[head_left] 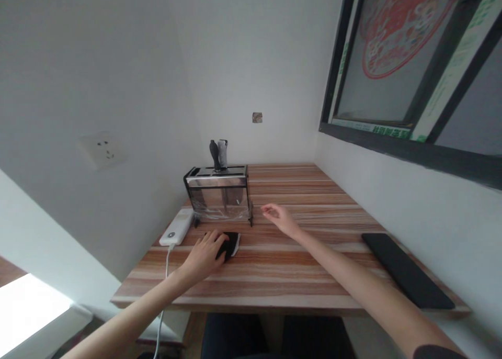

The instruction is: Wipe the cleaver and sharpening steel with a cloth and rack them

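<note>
My left hand [207, 251] rests on the table with bent fingers gripping a flat black piece [232, 239] with a white edge; its kind is unclear, partly covered by the fingers. My right hand [280, 219] is over the table to the right of a knife block [219, 194]. Its fingers curve loosely, apart from the thumb, and I see nothing between them. The block has a black frame and clear sides with film on it. Two handles, one of them a black handle [214, 154], stick up from its top.
A white power strip [177, 227] lies left of the block, its white cable [167, 262] running over the front edge. A long black slab [406, 269] lies along the right side of the wood-grain table [290, 288]. Walls enclose the back and sides; a framed window [396, 60] is upper right.
</note>
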`<action>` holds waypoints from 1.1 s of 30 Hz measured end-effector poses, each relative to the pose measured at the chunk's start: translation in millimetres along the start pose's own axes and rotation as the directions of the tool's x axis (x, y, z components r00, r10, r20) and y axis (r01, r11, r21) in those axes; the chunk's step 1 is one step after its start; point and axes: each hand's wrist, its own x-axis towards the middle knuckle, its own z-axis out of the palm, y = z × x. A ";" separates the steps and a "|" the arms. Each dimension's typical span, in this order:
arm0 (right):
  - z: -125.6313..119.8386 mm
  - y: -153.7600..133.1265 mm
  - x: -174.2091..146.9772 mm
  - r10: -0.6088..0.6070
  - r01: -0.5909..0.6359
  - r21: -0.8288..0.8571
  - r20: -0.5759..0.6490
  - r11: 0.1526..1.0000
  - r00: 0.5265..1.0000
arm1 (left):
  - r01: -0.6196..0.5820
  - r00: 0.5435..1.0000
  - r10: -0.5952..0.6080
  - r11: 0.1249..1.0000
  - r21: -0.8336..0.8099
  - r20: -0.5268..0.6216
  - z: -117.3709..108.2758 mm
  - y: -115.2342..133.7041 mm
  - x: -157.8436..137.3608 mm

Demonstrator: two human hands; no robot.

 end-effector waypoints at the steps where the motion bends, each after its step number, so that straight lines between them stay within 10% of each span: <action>1: -2.5 -1.2 -7.0 -0.002 0.002 -0.020 0.003 1.000 1.000 | 0.005 1.000 -0.005 1.000 0.011 0.008 3.5 1.2 -1.2; 21: -13.7 -33.3 -73.1 -0.081 0.107 -0.199 0.133 0.974 0.988 | -0.094 0.991 0.089 0.995 -0.043 -0.100 22.2 -36.0 21.2; 33: -16.4 -26.3 -81.6 -0.046 0.060 -0.371 0.045 0.927 0.998 | -0.347 0.934 0.356 0.880 -0.325 -0.035 29.0 107.5 69.6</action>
